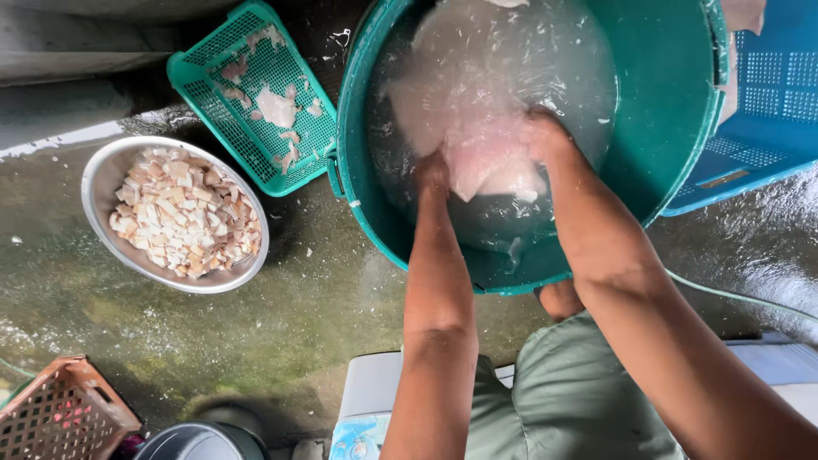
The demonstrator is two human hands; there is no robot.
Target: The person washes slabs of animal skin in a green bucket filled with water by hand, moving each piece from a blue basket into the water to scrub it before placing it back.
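Left hand (432, 173): sunk to the wrist in water, fingers closed on the near edge of a pale pink sheet of meat (477, 145); how tightly it is closed cannot be told through the foam.

Right hand (543, 136): just beside the left, also under water, gripping the same sheet from its other side; fingers hidden beneath it.

Pale pink sheet of meat: between and beyond both hands, spread under cloudy, frothy water.

Green plastic tub (673, 111): encloses both hands and the water.

Metal bowl (102, 183): well apart to the left of the left hand, on wet concrete, heaped with small pale cut pieces (186, 213).

Green plastic basket (213, 60): left of the left hand, touching the tub's wall, holding a few pale scraps (277, 108).

Blue plastic crate (771, 94): right of the right hand, against the tub.

Brown lattice basket (60, 413): far below-left of the left hand, partly out of frame.
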